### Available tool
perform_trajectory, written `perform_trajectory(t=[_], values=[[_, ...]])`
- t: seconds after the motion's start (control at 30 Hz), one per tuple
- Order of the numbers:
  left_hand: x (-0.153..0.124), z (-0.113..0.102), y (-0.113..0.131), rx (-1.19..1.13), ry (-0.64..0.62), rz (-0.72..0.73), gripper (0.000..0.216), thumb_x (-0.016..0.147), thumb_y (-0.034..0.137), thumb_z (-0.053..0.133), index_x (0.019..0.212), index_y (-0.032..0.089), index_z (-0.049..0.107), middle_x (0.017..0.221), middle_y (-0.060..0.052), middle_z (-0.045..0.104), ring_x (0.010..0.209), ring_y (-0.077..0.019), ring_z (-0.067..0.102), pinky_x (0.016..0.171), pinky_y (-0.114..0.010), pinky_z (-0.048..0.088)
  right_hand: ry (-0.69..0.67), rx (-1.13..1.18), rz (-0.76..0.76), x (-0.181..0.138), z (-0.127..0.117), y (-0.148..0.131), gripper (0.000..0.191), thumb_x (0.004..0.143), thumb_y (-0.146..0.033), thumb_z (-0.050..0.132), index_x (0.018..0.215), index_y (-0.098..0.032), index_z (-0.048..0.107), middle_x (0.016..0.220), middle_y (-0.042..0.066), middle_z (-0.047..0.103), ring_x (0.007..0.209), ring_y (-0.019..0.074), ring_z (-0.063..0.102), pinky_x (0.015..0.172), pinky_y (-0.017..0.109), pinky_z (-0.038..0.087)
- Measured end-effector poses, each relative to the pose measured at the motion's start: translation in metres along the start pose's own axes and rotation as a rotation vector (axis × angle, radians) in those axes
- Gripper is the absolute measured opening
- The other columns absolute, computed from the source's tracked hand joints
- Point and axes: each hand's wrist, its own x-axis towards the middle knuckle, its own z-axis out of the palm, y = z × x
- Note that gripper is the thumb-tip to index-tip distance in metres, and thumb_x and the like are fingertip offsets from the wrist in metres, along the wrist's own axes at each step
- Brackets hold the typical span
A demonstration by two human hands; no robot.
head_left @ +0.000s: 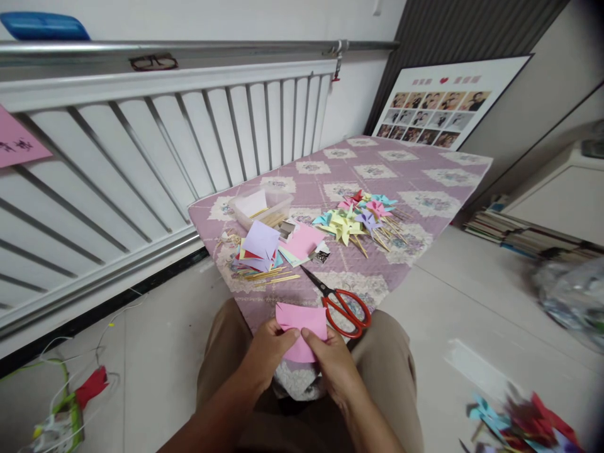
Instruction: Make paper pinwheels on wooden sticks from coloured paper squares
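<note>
Between my two hands is a pink paper square [302,316] with slits cut in from its corners. My left hand [270,347] grips its left side, thumb on top. On the right side my right hand [334,358] pinches it the same way, the two thumbs almost meeting at the middle. Red-handled scissors [349,311] lie just beyond my right hand, blades pointing to the far left. Past them sit a stack of coloured paper squares [261,241], several wooden sticks [271,275] and a pink sheet [302,240].
A clear plastic box [286,205] with sticks stands behind the stack. Finished paper pinwheels [346,224] lie on the flowered tablecloth [377,170]. A white radiator [189,132] borders the left. More pinwheels [519,421] are at the lower right; cables [70,377] lie on the left floor.
</note>
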Motion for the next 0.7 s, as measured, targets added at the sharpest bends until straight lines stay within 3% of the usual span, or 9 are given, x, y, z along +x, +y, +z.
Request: perform_trajectory(t=[0.13, 0.4, 0.6, 0.7], values=[[0.001, -0.002, 0.000, -0.055, -0.017, -0.012, 0.026, 0.067, 0.032, 0.070, 0.084, 0.013, 0.070, 0.070, -0.004, 0.068, 0.059, -0.0140, 0.056, 0.061, -0.026, 0.042, -0.062, 0.003, -0.027, -0.005, -0.001, -0.007, 0.032, 0.074, -0.040, 0.074, 0.098, -0.019, 0.069, 0.074, 0.001, 0.073, 0.063, 0.0160, 0.062, 0.059, 0.025, 0.048], [0.002, -0.007, 0.004, -0.097, -0.034, -0.065, 0.030, 0.065, 0.033, 0.071, 0.085, 0.011, 0.068, 0.071, -0.006, 0.068, 0.060, -0.0162, 0.057, 0.065, -0.030, 0.044, -0.092, -0.085, -0.277, -0.006, -0.014, -0.012, 0.047, 0.079, -0.036, 0.071, 0.118, -0.029, 0.045, 0.091, -0.001, 0.063, 0.081, 0.0164, 0.059, 0.072, 0.026, 0.047], [0.003, -0.010, 0.002, -0.078, -0.019, -0.061, 0.027, 0.066, 0.033, 0.071, 0.082, 0.011, 0.067, 0.071, -0.005, 0.067, 0.061, -0.0154, 0.057, 0.064, -0.028, 0.044, -0.122, -0.327, -0.412, -0.007, -0.019, -0.010, 0.016, 0.084, -0.034, 0.065, 0.095, -0.026, 0.056, 0.092, 0.000, 0.057, 0.082, 0.0159, 0.053, 0.072, 0.024, 0.044], [0.001, -0.009, 0.004, -0.041, 0.020, -0.064, 0.028, 0.063, 0.032, 0.072, 0.082, 0.011, 0.067, 0.072, -0.005, 0.068, 0.061, -0.0150, 0.057, 0.062, -0.027, 0.043, -0.109, -0.406, -0.425, -0.009, -0.015, -0.013, 0.016, 0.081, -0.036, 0.066, 0.086, -0.023, 0.059, 0.092, 0.002, 0.057, 0.085, 0.0187, 0.054, 0.074, 0.026, 0.044]])
